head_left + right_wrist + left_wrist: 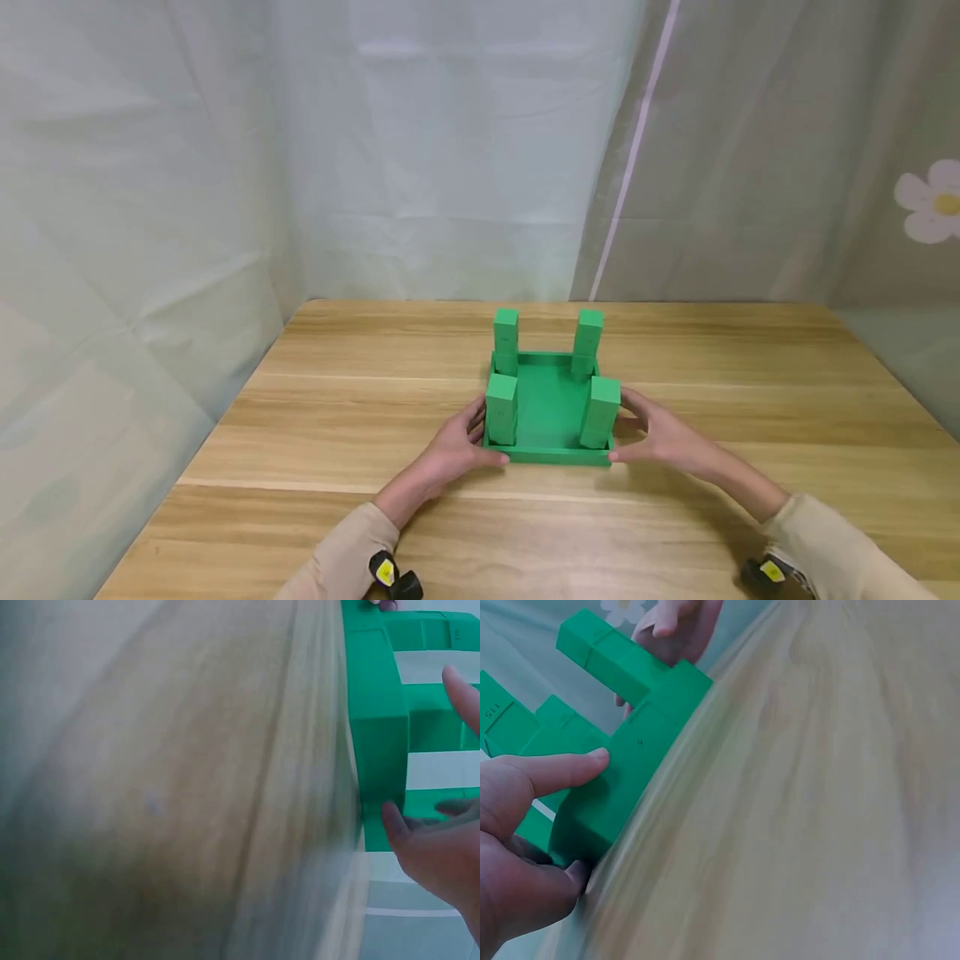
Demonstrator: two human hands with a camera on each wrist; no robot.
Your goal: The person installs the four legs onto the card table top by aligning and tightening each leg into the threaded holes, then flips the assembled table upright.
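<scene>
A green stool [551,406] lies upside down at the centre of the wooden tabletop [360,417], seat flat on the wood and four square legs pointing up. The two far legs [506,340] stand at 11 and 1 o'clock of the seat, the two near legs [501,407] at 7 and 5 o'clock. A raised rim runs round the underside of the seat.

The left hand [457,446] is at the stool's 9 o'clock side. Its thumb touches the near front edge of the seat and its fingers curl round the left edge beside the near left leg. The left wrist view confirms contact: an extended finger [559,769] lies on the green surface and the thumb presses the lower corner.

The right hand [663,437] mirrors this at 3 o'clock. Its thumb rests at the near right corner of the seat and its fingers wrap the right edge beside the near right leg [600,411]. In the right wrist view the thumb [395,825] meets the green edge; the other fingers are only partly in view.

Both hands are partly closed, gripping the stool between them. The stool's seat appears to be in contact with the tabletop. Pale curtains [450,142] hang at 12 o'clock behind the tabletop, one with a flower print [930,200] at 2 o'clock.
</scene>
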